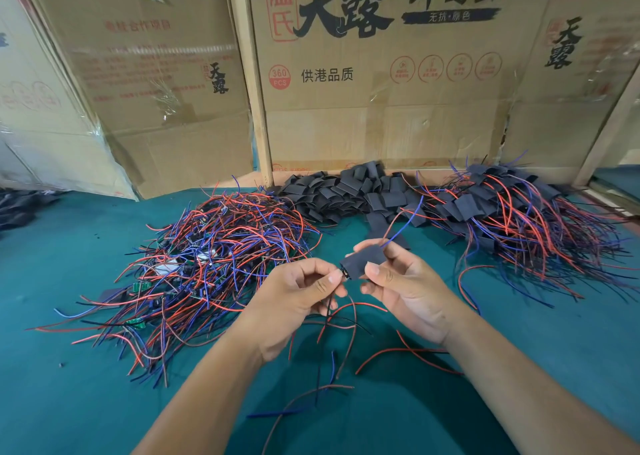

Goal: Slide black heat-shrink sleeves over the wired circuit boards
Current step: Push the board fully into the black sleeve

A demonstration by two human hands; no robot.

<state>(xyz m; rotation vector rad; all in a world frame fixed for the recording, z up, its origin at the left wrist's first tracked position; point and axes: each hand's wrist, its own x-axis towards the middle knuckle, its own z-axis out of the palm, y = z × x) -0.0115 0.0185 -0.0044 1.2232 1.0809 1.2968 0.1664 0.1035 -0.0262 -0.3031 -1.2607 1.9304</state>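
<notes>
Sleeve (363, 260) is our reference: black heat-shrink, held in the air above the teal surface (104, 402), tilted, low end toward the left hand. Our right hand (401, 281) grips it, thumb on the near face, fingers curled behind. A dark board end pokes out of the sleeve's low end; we can't make out more of the board. Our left hand (304, 298) sits just left of the sleeve, thumb and forefinger pinching the wires at that end. Red and black wires (346, 319) hang below the sleeve to the surface; a blue wire (408, 219) and a red one exit the sleeve's far end.

Left of the sleeve: pile of bare wired boards (214, 257), red, blue and black leads tangled, green boards showing here and there. Behind the sleeve: heap of empty sleeves (346, 191). Right of the sleeve: pile of sleeved boards (512, 212) with leads fanning out. Behind all three piles, cardboard boxes (381, 73) stand upright. Loose wires (311, 402) lie on the surface nearer to us than the sleeve.
</notes>
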